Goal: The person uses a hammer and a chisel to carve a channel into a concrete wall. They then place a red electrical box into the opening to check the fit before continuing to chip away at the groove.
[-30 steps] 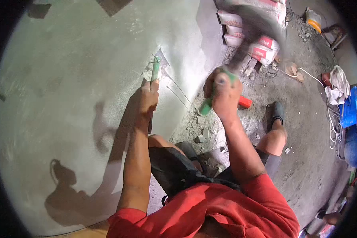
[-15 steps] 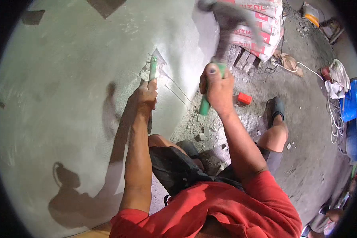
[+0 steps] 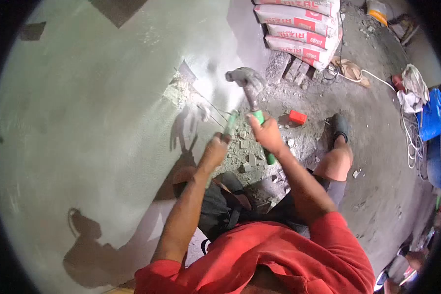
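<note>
- Wall (image 3: 83, 147), grey, filling the left half of the frame.
- Floor (image 3: 387, 142) across the right, strewn with rubble (image 3: 245, 145) near centre.
- Stacked sacks (image 3: 299, 34) at the top, right of centre.
- Hammer (image 3: 253, 98) just right of centre, grasped by its handle in the right hand (image 3: 269, 134); long axis steep, head up and slightly left of the hand, handle end down to the right.
- Green chisel-like tool (image 3: 230, 124) at centre, slightly blurred, clenched in the left hand (image 3: 215, 151); long axis slanting from lower left to upper right, green end near the right thumb, a gap showing between.
- Broken patch (image 3: 180, 90) in the wall, upper left of centre: up and left from both hands, left hand nearer; green end directed up-right, not toward the patch.
- Red block (image 3: 297, 117) on the floor, right of the hammer.
</note>
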The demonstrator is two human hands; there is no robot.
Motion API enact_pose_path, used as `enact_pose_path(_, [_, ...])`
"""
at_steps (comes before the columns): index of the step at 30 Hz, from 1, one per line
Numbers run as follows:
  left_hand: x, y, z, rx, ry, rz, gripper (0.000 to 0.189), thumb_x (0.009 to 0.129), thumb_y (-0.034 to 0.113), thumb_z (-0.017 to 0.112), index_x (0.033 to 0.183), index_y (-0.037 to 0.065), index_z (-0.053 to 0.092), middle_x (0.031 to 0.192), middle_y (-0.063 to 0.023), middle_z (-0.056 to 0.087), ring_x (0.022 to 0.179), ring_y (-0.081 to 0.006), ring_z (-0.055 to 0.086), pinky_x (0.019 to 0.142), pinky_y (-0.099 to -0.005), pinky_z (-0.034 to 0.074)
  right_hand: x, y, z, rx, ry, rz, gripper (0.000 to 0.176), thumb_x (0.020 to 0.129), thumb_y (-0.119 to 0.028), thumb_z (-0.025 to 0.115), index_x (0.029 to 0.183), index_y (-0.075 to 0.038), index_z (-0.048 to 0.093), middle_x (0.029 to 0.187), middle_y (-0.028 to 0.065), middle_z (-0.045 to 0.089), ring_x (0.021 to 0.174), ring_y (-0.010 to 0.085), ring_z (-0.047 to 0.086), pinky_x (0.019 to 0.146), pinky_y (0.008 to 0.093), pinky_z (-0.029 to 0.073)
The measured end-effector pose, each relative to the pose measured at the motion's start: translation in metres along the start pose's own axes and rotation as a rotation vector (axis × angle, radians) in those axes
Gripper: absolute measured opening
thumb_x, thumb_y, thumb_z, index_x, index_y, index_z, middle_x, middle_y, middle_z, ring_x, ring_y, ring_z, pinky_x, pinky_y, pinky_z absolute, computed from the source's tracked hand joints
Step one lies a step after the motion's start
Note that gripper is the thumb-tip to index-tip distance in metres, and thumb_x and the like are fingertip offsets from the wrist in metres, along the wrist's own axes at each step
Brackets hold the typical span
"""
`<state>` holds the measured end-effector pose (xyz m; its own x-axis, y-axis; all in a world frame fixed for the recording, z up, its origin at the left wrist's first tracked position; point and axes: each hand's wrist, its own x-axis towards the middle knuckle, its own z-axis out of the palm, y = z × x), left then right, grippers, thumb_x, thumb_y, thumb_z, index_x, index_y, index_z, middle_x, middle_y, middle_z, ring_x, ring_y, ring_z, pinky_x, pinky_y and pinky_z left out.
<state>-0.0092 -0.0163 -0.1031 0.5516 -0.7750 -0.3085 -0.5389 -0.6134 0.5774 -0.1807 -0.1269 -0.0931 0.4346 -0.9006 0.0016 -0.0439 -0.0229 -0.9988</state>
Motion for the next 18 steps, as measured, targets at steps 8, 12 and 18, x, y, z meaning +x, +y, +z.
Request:
enact_pose_path(8, [-0.012, 0.004, -0.041, -0.366, -0.145, -0.039, 0.038, 0.096, 0.033, 0.062, 0.115, 0.001, 0.055, 0.072, -0.0029, 0.053, 0.055, -0.0112, 0.049, 0.047, -0.0304, 0.039, -0.003, 0.026, -0.081, -0.086, -0.018, 0.325, 0.047, 0.096, -0.043, 0.063, 0.073, -0.002, 0.056, 0.059, 0.0019, 0.052, 0.046, 0.0123, 0.05, 0.044, 0.0312, 0.04])
enact_pose_path(12, [-0.012, 0.01, -0.072, -0.286, 0.089, 0.02, 0.04, 0.099, 0.04, 0.056, 0.117, 0.005, 0.057, 0.072, -0.0031, 0.055, 0.057, -0.0122, 0.053, 0.051, -0.0299, 0.045, -0.011, 0.057, -0.059, 0.296, 0.087, 0.546, 0.034, 0.093, -0.033, 0.066, 0.081, -0.002, 0.059, 0.062, 0.0035, 0.054, 0.046, 0.0137, 0.052, 0.04, 0.0309, 0.037])
enact_pose_path(18, [-0.012, 0.028, -0.059, 0.532, 0.214, -0.132, 0.055, 0.101, 0.054, 0.044, 0.128, 0.008, 0.059, 0.081, -0.0066, 0.061, 0.066, -0.0228, 0.06, 0.065, -0.0376, 0.052, -0.018, 0.041, -0.045, 0.339, 0.038, 0.59, 0.03, 0.092, -0.031, 0.064, 0.079, -0.004, 0.058, 0.064, 0.0033, 0.056, 0.047, 0.0136, 0.052, 0.042, 0.0323, 0.039])
